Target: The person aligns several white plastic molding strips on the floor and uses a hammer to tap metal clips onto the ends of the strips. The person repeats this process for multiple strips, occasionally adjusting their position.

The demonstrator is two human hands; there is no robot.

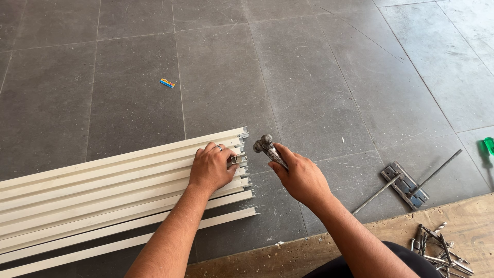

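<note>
White channel strips [103, 190] side by side on grey floor tiles [309, 77], left hand [211, 167] pressed flat on their ends by a metal clip [237, 159], right hand [301, 177] gripping a hammer [266, 146] just beside the ends, bracket [405, 185] and drill bits [437, 247] well right.

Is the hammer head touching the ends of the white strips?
Apart. The head view shows grey floor between the hammer, held in the right hand, and the white strips under the left hand.

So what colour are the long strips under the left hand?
Cream-white, seen in the head view: the long strips lie side by side on the grey floor tiles beneath the left hand.
</note>
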